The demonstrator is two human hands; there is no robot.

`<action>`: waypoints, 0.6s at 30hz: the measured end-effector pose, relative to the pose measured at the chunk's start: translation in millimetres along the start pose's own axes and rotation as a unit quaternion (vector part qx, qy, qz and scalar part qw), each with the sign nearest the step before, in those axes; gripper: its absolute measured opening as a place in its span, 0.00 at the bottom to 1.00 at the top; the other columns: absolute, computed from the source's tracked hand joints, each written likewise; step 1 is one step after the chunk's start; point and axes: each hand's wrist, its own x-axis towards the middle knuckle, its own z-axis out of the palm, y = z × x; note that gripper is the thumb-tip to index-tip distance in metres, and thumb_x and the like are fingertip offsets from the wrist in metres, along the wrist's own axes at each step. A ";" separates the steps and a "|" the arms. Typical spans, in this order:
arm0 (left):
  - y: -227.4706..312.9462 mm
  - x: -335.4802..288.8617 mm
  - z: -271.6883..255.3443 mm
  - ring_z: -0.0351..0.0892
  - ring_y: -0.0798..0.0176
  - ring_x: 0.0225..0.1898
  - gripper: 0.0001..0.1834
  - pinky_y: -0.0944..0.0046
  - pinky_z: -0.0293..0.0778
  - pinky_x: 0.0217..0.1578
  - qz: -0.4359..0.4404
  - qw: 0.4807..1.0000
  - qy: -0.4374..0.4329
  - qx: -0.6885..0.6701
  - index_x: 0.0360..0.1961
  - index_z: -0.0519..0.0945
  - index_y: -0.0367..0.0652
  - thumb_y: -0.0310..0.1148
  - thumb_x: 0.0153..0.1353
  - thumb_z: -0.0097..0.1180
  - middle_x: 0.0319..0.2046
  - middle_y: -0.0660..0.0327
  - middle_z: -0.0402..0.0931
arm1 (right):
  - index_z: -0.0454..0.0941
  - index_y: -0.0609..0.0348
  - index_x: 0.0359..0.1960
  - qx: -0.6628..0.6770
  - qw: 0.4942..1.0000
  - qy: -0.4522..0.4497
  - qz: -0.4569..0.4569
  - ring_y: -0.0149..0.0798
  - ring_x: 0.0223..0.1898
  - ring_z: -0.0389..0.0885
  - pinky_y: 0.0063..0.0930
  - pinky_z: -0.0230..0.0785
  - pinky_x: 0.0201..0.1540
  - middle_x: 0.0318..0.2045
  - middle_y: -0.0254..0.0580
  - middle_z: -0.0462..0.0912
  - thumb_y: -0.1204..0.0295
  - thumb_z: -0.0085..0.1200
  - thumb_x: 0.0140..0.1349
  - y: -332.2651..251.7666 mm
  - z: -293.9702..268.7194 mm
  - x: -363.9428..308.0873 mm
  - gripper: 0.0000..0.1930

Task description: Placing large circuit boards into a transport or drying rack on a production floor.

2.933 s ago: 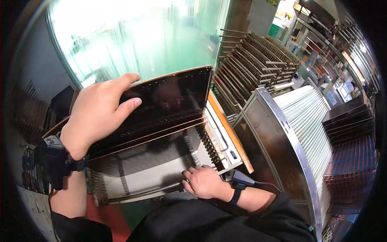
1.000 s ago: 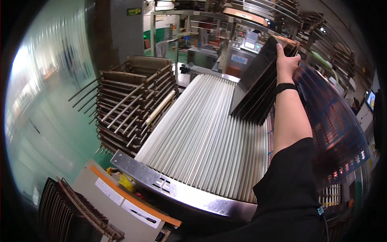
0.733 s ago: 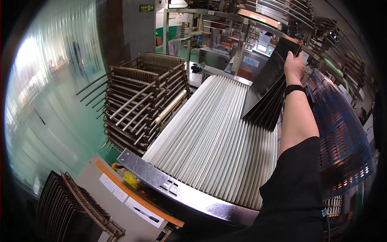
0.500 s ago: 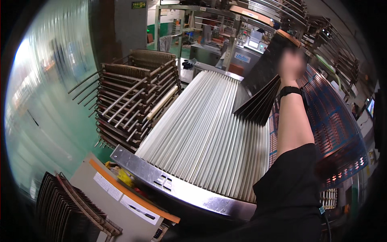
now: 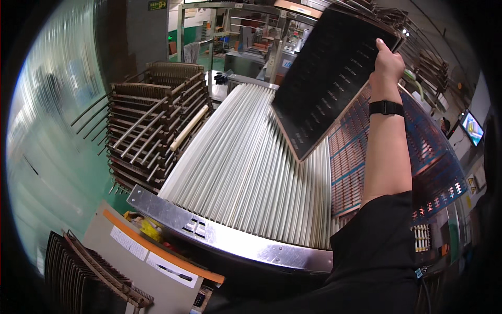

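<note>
My right hand (image 5: pixel 388 65) reaches up to the far right, a black band round its wrist. Its fingers are closed on the right edge of a black rectangular panel (image 5: pixel 332 78), the thumb on the near face. Rows of small light marks cross that face, and its lower edge is pale. Tilted, the panel has its lowest corner over the right part of a bed of white, closely spaced slats (image 5: pixel 230 162). Whether more sheets lie behind the panel is hidden. My left hand is out of view.
A metal rail (image 5: pixel 246 251) borders the slats in front. Stacked brown racks with protruding rods (image 5: pixel 151 120) stand left. Copper-coloured panels with blue strips (image 5: pixel 348 159) lie right. A grey board with an orange edge (image 5: pixel 151 246) and dark upright plates (image 5: pixel 78 272) are at lower left.
The black sheets hung fanned out below my right hand; now one broad black face is turned toward me, raised and tilted. The view has shifted slightly to the right.
</note>
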 end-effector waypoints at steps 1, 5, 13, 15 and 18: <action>-5.5 -0.2 3.4 0.79 0.42 0.51 0.20 0.52 0.74 0.51 0.003 1.000 -0.001 0.000 0.57 0.77 0.39 0.38 0.68 0.51 0.49 0.44 0.79 | 0.71 0.67 0.44 0.012 0.998 -0.059 0.025 0.44 0.47 0.78 0.39 0.73 0.49 0.50 0.53 0.77 0.66 0.69 0.55 -2.2 -3.4 1.9 0.23; -5.1 -1.5 10.5 0.78 0.43 0.52 0.21 0.54 0.74 0.51 0.007 0.999 0.042 0.023 0.56 0.76 0.35 0.38 0.68 0.53 0.51 0.43 0.78 | 0.74 0.66 0.45 0.214 0.960 -0.138 0.115 0.46 0.45 0.83 0.38 0.80 0.49 0.48 0.50 0.79 0.75 0.61 0.61 -22.3 -4.8 -21.4 0.13; 25.8 -9.1 -11.3 0.77 0.41 0.53 0.23 0.52 0.73 0.52 -0.001 0.999 0.028 0.029 0.55 0.76 0.35 0.43 0.70 0.53 0.49 0.41 0.78 | 0.79 0.68 0.49 0.281 0.908 -0.283 0.131 0.41 0.45 0.84 0.34 0.81 0.48 0.46 0.48 0.83 0.73 0.57 0.65 -86.9 -15.3 -76.2 0.13; 27.6 -11.0 -13.0 0.75 0.38 0.54 0.23 0.50 0.71 0.54 0.024 0.998 0.050 0.035 0.56 0.76 0.36 0.42 0.67 0.55 0.50 0.41 0.78 | 0.79 0.67 0.48 0.288 0.899 -0.306 0.120 0.41 0.45 0.84 0.33 0.81 0.48 0.46 0.48 0.83 0.73 0.58 0.65 -109.9 -20.3 -92.6 0.13; 21.0 -15.5 -15.9 0.75 0.39 0.54 0.24 0.50 0.71 0.54 0.029 0.998 0.045 0.032 0.57 0.76 0.36 0.41 0.66 0.56 0.51 0.42 0.78 | 0.79 0.66 0.48 0.314 0.894 -0.311 0.076 0.41 0.48 0.83 0.34 0.79 0.51 0.47 0.48 0.83 0.73 0.61 0.63 -146.3 -29.8 -134.1 0.14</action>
